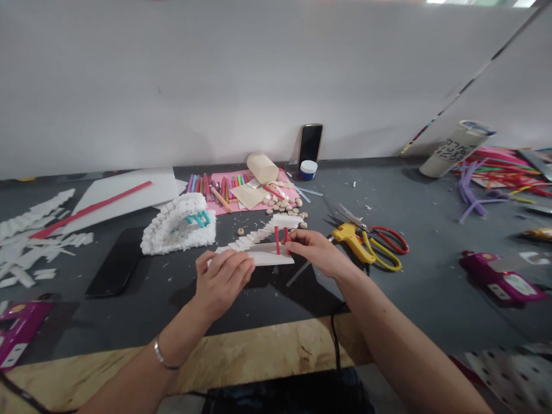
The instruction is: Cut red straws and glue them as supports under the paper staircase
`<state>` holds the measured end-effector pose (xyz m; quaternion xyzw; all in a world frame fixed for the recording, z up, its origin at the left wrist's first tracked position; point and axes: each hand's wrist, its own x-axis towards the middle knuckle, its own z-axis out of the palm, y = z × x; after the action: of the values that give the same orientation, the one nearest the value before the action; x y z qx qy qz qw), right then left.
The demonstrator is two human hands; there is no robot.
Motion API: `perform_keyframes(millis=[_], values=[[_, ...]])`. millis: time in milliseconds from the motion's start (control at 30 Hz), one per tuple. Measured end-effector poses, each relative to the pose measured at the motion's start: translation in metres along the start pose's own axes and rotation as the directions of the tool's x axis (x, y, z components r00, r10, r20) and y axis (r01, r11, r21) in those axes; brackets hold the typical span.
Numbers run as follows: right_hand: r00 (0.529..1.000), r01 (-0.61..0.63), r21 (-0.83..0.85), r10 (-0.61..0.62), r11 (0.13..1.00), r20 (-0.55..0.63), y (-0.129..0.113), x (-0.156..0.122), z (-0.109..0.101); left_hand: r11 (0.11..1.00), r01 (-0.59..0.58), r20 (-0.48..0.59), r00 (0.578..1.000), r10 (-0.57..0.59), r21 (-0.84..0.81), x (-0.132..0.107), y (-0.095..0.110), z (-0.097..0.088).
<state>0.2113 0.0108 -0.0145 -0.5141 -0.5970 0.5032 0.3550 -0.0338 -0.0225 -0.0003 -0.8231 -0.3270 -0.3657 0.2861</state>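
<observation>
Pale wall [207,86] fills the upper frame behind a dark desk [422,310] strewn with craft scraps. At the frame's centre is a small white staircase model [271,256], its stepped strip climbing rightward above a flat base, with red posts [277,240] standing between the two near the right end. The left hand [224,275] is clamped over the base's left part, fingers on top; the right hand [318,250] has its fingertips closed on the rightmost post. It looks very light, probably card or foam: the base fairly stiff but bendable, the steps easily crushed. Those slim posts would likely snap loose at their ends if pushed sideways, so a gentle pinch low on a post suits better than a squeeze. For lifting, the base's edges seem the safest hold. Right of centre, a yellow glue gun [352,241] lies against scissors [388,241].
</observation>
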Motion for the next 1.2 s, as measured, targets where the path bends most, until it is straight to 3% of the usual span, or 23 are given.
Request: perform_keyframes(millis=[333, 533, 700, 767, 833, 900, 1000, 1100, 1200], values=[[0.995, -0.008, -0.033, 0.011, 0.999, 0.095, -0.004, -0.001, -0.012, 0.998, -0.029, 0.034, 0.999, 0.031, -0.053, -0.001, 0.0, -0.001], [0.965, 0.043, -0.17, 0.003, 0.984, 0.263, -0.009, -0.005, -0.026, 0.991, -0.021, 0.102, 0.994, 0.035, -0.136, -0.01, 0.0, 0.003], [0.942, 0.121, -0.308, -0.012, 0.944, 0.335, -0.022, -0.033, -0.033, 0.976, 0.023, 0.27, 0.962, 0.038, -0.218, -0.016, 0.0, 0.006], [0.951, 0.126, -0.312, -0.024, 0.942, 0.309, -0.027, -0.05, -0.03, 0.978, 0.051, 0.333, 0.943, 0.02, -0.201, -0.015, 0.003, 0.005], [0.968, 0.116, -0.294, -0.041, 0.949, 0.249, -0.031, -0.067, -0.02, 0.958, 0.157, 0.383, 0.922, -0.056, -0.238, -0.011, 0.011, 0.0], [0.985, 0.091, -0.282, -0.045, 0.955, 0.165, -0.033, -0.081, -0.005, 0.856, 0.362, 0.46, 0.872, -0.17, -0.37, -0.003, 0.023, -0.005], [0.997, 0.058, -0.311, -0.039, 0.949, 0.067, -0.036, -0.095, 0.024, 0.479, 0.673, 0.641, 0.722, -0.26, -0.564, 0.009, 0.044, -0.013], [0.998, 0.063, -0.378, -0.061, 0.924, 0.018, -0.036, -0.102, 0.042, 0.155, 0.802, 0.741, 0.594, -0.313, -0.577, 0.016, 0.062, -0.018], [0.989, 0.116, -0.446, -0.144, 0.888, -0.03, -0.029, -0.105, 0.02, -0.083, 0.844, 0.798, 0.464, -0.384, -0.53, 0.014, 0.072, -0.022]])
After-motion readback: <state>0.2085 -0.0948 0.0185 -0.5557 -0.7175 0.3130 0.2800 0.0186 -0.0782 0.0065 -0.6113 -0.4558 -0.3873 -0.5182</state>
